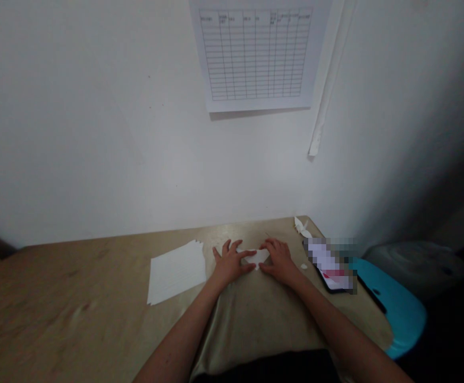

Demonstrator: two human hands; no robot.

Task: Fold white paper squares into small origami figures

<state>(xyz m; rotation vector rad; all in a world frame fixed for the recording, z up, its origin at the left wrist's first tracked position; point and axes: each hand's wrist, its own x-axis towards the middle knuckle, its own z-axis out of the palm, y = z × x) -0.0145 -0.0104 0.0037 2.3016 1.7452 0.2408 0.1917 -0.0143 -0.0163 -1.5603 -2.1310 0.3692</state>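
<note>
A small piece of folded white paper (pixel 258 257) lies on the cloth-covered table between my two hands. My left hand (pixel 230 261) holds its left side by the thumb and index finger, while the other fingers spread away over the cloth. On the right side, my right hand (pixel 278 259) grips the paper with thumb and index finger, its other fingers bent. The fingers cover both ends of the paper. Left of my left hand rests a loose stack of white paper sheets (pixel 177 272).
A phone (pixel 329 266), partly pixelated, lies at the table's right side. Beyond it is a white folded paper piece (pixel 302 227), with a small scrap (pixel 304 266) nearer. A turquoise stool (pixel 407 303) stands beside the table. A printed chart (pixel 258 58) hangs on the wall behind.
</note>
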